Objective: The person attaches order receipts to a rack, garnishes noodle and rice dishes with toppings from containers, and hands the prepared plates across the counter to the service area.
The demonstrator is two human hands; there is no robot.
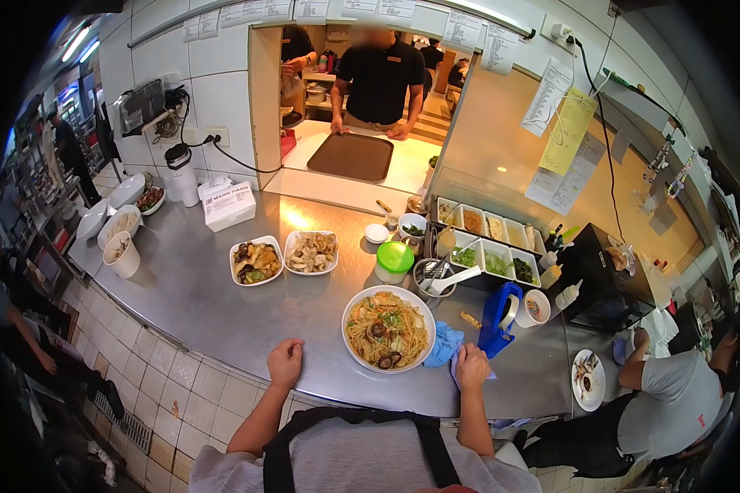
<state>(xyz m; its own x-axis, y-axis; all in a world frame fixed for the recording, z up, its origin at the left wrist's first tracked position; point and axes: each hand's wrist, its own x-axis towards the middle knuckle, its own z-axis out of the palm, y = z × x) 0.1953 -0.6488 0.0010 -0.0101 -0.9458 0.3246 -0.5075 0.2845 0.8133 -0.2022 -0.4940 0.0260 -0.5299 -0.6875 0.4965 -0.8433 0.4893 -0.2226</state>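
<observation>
A white bowl of noodles [388, 330] topped with mushrooms, vegetables and chopped greens sits on the steel counter in front of me. My left hand [286, 362] is to the left of the bowl, apart from it, with the fingers curled closed at the counter's front edge; I see nothing in it. On the bowl's right, my right hand [473, 367] is closed on a bluish cloth, part of which shows below the fingers. A crumpled blue cloth [445, 343] lies between that hand and the bowl; I cannot tell whether it is the same piece.
Two food boxes [256, 261] stand behind the bowl, beside a green-lidded tub [395, 260]. A blue tape dispenser [498, 319] and garnish trays [495, 258] are at the right. Beyond the pass window, a person touches a brown tray [350, 158]. A co-worker [674, 403] bends at far right.
</observation>
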